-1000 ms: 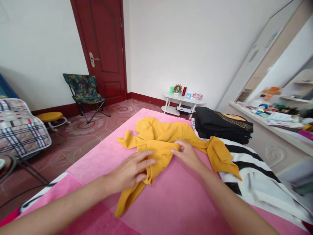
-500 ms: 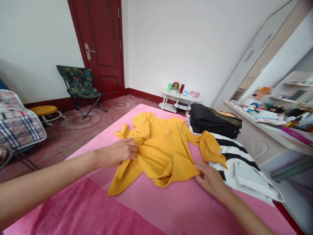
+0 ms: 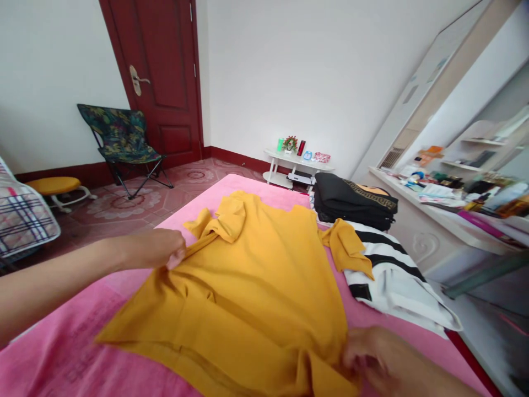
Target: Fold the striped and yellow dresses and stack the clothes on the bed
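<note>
A mustard-yellow long-sleeved top (image 3: 264, 264) lies spread over the pink bed (image 3: 225, 190), its neckline toward the far side. Closed on its left edge is my left hand (image 3: 161, 248), pulling the cloth slightly up. My right hand (image 3: 367, 353) grips the lower right corner of the top and is a little blurred. The left sleeve is bunched near the shoulder. The right sleeve bends outward and reaches a white and black striped garment (image 3: 397, 275). Part of the hem lies in folds near the bottom of the view.
Folded black clothes (image 3: 351, 201) are stacked at the bed's right far corner. Beyond stands a small white table (image 3: 295, 157) with small items. A cluttered dresser (image 3: 430, 220) runs along the right. On the left are a folding chair (image 3: 122, 138) and a yellow stool (image 3: 55, 186).
Both hands have drawn the top's lower part toward me and apart. Its body, crumpled before, is now broader and flatter. The view has shifted slightly.
</note>
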### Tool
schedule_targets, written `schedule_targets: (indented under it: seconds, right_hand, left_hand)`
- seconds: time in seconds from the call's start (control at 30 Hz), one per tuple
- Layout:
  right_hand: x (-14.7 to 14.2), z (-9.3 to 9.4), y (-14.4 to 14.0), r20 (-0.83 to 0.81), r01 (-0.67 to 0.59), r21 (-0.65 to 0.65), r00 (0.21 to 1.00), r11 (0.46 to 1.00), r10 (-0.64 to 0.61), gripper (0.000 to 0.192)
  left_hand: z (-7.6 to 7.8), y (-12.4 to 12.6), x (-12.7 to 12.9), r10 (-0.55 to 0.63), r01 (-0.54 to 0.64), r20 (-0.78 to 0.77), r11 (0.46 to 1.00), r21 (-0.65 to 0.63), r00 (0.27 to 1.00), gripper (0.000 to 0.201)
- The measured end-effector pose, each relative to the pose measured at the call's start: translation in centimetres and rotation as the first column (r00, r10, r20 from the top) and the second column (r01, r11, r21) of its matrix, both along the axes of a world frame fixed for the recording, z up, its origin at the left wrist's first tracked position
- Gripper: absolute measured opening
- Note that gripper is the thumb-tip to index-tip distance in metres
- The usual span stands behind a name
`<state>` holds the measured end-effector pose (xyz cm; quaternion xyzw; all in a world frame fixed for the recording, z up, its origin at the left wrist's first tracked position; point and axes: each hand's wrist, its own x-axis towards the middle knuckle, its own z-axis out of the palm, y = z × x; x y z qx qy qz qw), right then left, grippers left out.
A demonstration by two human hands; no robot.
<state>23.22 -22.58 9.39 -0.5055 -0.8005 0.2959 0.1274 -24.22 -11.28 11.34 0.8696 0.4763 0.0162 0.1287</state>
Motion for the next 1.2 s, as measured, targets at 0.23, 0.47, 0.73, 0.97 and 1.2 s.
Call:
schedule_targets:
  seconds: [0.23, 0.47, 0.73, 0.97, 1.2]
  right_hand:
    - [-1.0, -0.1, 14.2, -0.092, 0.289, 0.378, 0.957, 0.880, -0.275, 0.030]
    - [-0.1, -3.3, 24.9, 0.280, 0.447, 0.398, 0.772, 0.801, -0.570, 0.035]
    - [-0.8, -3.5, 25.9, 0.456, 0.383, 0.302, 0.746, 0.873, -0.485, 0.019]
    - [2.4, -0.2, 25.5, 0.482, 0.474, 0.548, 0.494, 0.689, -0.723, 0.026]
    - [-4.8, -3.2, 24.9, 0.353, 0.092, 0.715, 0.808, 0.693, -0.472, 0.031]
  left_hand:
    - [-1.0, 2.9, 12.1, -0.175, 0.178, 0.246, 0.984, 0.008, 0.953, 0.041]
    - [-9.2, 5.0, 18.3, -0.044, 0.022, 0.116, 0.982, 0.185, 0.992, 0.052]
    - [-10.6, 5.6, 18.1, -0.050, 0.019, 0.119, 0.970, 0.244, 0.992, 0.051]
    - [-10.3, 5.4, 18.3, 0.007, -0.042, 0.160, 0.976, 0.215, 0.987, 0.058]
    - [-10.2, 8.5, 16.0, 0.367, -0.371, 0.183, 0.929, -0.014, 0.912, 0.084]
